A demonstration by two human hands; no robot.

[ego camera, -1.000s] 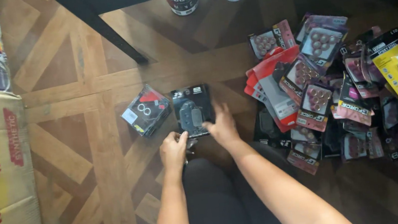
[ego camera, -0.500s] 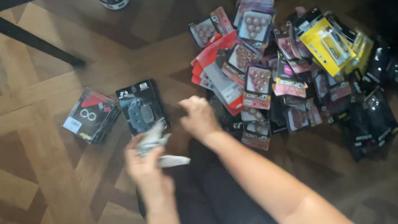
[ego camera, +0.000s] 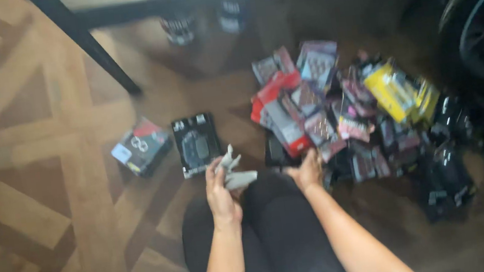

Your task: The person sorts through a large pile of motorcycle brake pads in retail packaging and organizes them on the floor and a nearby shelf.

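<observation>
Blurring softens the whole view, so small print and package contents are hard to make out. The left hand (ego camera: 221, 188) pinches a small pale grey crumpled piece (ego camera: 235, 170), paper or plastic, I cannot tell which, above the person's dark-trousered lap. The right hand (ego camera: 306, 172) reaches with fingers loosely curled to the near edge of a heap of flat blister packages in red, purple and black (ego camera: 326, 116) on the wooden parquet floor (ego camera: 40, 148); whether it grips one is unclear. A yellow carded package (ego camera: 393, 90) lies in the heap. Left of the heap lies a flat black rectangular package (ego camera: 195, 143), and beyond it a tilted black box with red and blue corners (ego camera: 140, 147). A black table leg (ego camera: 86, 44) slants above.
</observation>
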